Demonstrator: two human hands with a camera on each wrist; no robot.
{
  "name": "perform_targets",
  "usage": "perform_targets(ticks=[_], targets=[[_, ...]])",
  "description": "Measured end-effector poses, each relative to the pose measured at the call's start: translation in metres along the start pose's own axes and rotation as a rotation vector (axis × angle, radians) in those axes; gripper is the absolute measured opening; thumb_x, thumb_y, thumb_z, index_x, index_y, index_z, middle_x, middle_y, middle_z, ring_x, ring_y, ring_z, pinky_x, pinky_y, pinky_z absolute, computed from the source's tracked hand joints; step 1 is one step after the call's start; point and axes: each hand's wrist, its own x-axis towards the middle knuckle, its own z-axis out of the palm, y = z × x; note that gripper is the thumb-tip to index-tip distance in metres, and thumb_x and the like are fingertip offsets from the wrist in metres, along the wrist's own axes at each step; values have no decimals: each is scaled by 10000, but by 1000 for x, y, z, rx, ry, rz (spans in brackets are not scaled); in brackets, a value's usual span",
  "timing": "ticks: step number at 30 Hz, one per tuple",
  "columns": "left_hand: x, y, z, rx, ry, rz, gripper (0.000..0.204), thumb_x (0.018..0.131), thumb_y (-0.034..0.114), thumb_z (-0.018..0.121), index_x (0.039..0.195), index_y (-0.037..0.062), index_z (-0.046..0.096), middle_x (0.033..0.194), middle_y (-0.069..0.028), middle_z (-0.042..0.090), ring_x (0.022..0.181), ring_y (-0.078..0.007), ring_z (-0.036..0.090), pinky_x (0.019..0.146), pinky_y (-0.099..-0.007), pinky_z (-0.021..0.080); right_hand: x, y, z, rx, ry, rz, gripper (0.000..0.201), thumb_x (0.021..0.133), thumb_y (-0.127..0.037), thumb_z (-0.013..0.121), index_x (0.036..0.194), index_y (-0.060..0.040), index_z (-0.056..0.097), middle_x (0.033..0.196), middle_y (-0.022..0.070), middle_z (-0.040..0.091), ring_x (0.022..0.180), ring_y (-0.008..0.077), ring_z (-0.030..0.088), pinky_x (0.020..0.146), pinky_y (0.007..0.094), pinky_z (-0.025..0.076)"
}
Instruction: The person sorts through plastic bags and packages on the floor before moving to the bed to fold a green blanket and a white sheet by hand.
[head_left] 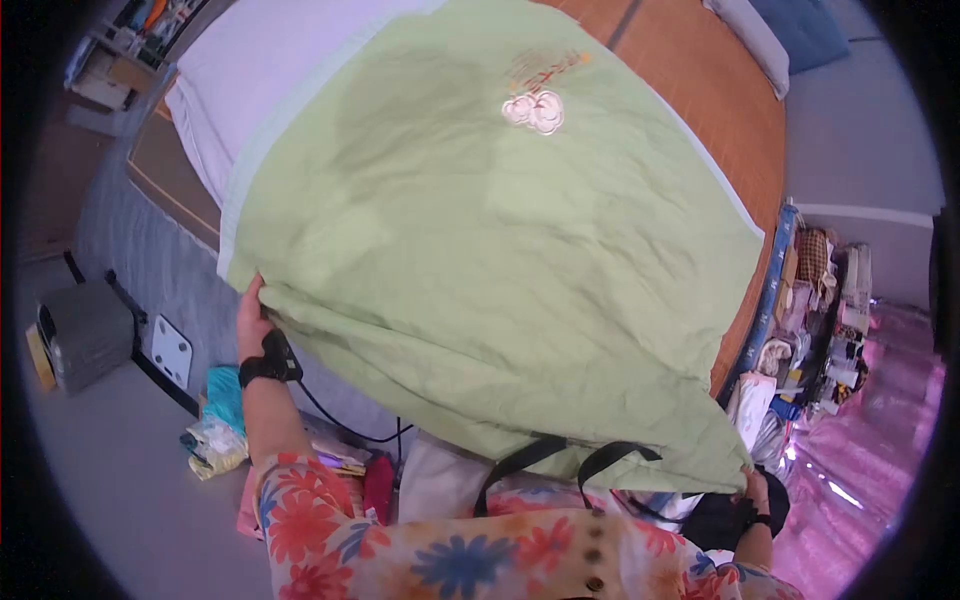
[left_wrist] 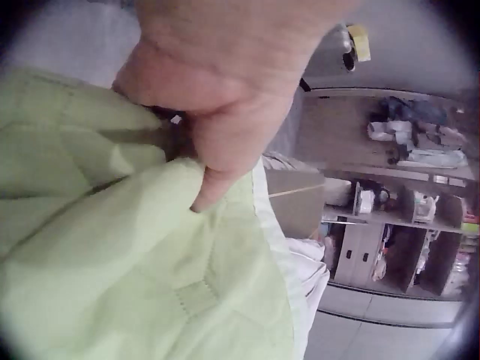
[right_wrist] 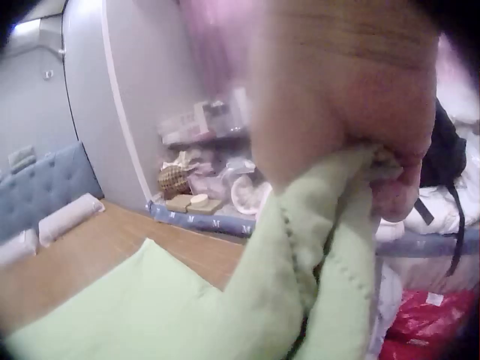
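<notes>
A light green quilt (head_left: pixel 480 260) with a pale border and a pink embroidered motif spreads over a bed. At its left corner my left hand (head_left: pixel 252 318) grips the near edge, thumb on top of the cloth. The left wrist view shows this thumb lying on the green fabric, with the other fingers of the hand (left_wrist: pixel 232 112) mostly hidden. My right hand (head_left: pixel 757 488) holds the edge at the lower right, lower than the left one. Seen from the right wrist, bunched, stitched cloth (right_wrist: pixel 315 240) is gathered in the fingers of that hand (right_wrist: pixel 352 112).
A brown mat (head_left: pixel 700 110) covers the bed beneath, with a pale lilac sheet (head_left: pixel 250 80) at the left. Along the right side stand packed household items (head_left: pixel 800 310) and a pink curtain (head_left: pixel 870 430). A grey case (head_left: pixel 88 335) and a white scale (head_left: pixel 172 350) are on the floor, left.
</notes>
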Motion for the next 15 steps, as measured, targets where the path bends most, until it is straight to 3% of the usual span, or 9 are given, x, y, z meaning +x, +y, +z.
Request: perform_targets(ticks=[1,4,5,7,9,10,11,13,15], targets=[[-4,3,4,14,-17,12,450,783,282,610,1157,63,487,1097,-86,560,973,-242,553,817,-385,461,14,12,1,302,85,169,271,790,-298,571,910,-57,547,696,75,571,608,227,580,398,387,435],[-12,14,-17,126,-149,-135,361,821,231,556,1128,50,499,1049,-77,585,863,-215,605,657,-308,530,-29,-42,-29,719,76,193,477,804,-389,534,1028,32,536,837,110,597,701,212,599,614,320,482],[-22,13,-7,136,-161,-129,361,821,231,556,1128,50,499,1049,-77,585,863,-215,605,657,-308,530,-16,-18,-22,972,96,85,423,823,-359,514,1002,23,543,836,95,598,696,187,591,574,312,467],[-43,14,21,-44,-76,36,339,832,234,536,1115,51,505,1028,-80,592,849,-210,609,653,-309,530,-20,1,-31,926,141,-29,380,831,-335,508,997,4,549,816,79,598,687,170,579,566,293,460],[-53,31,27,-27,-131,35,332,840,227,521,1105,27,505,1036,-96,587,880,-220,598,717,-322,514,-43,2,-42,822,150,86,390,828,-336,509,1037,-10,548,837,79,610,700,172,583,609,301,461],[-53,44,27,-42,-172,63,334,842,215,518,1105,11,498,1046,-104,580,907,-225,586,766,-331,492,-71,-28,-43,1000,129,122,420,812,-362,514,1015,1,576,851,102,626,719,187,592,644,323,452],[-57,51,28,-57,-213,89,336,843,204,515,1105,-5,492,1056,-112,573,934,-229,574,815,-341,471,-70,-4,-34,1022,136,125,420,812,-362,514,1015,1,576,851,102,626,719,187,592,644,323,452],[-125,63,38,230,-270,358,348,847,177,505,1125,-28,467,1097,-127,547,984,-237,545,865,-356,436,-71,48,-12,359,212,161,427,806,-383,517,906,22,608,771,126,631,738,202,615,590,332,471],[-166,70,12,344,-190,442,360,848,154,498,1148,-38,445,1123,-137,528,1011,-242,528,883,-363,424,-102,57,26,118,207,180,415,780,-372,523,902,13,621,864,168,632,785,234,606,664,348,441]])
